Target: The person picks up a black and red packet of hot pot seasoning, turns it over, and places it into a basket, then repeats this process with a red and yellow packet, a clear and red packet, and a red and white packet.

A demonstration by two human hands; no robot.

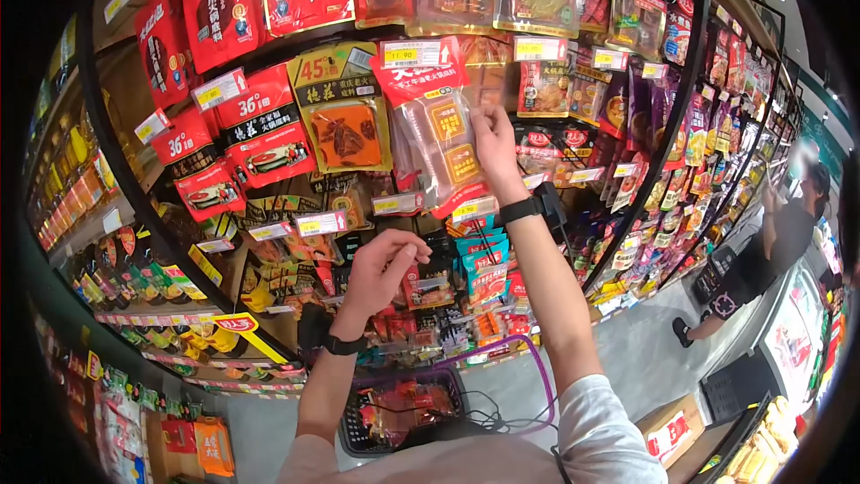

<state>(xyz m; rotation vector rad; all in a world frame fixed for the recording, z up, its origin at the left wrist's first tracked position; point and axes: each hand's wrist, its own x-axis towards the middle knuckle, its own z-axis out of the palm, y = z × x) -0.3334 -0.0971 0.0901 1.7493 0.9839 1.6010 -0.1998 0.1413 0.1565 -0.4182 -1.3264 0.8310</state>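
My right hand (494,145) is at the right edge of a red and clear packet (437,139) with yellow labels, its fingers bent against the packet's side. That packet hangs tilted on the rack behind a yellow price tag (415,54). My left hand (385,269) hovers lower and to the left, fingers curled loosely and apart, with nothing in it. A yellow and black packet with an orange block (345,130) hangs left of the red and clear one. Small teal packets (485,269) hang below my right hand.
A black basket (350,421) with a purple handle (546,367) and red packets inside stands on the floor below me. Dark rack posts (685,63) frame the shelves. Another person (788,237) stands at the far right. A cardboard box (670,430) is at the lower right.
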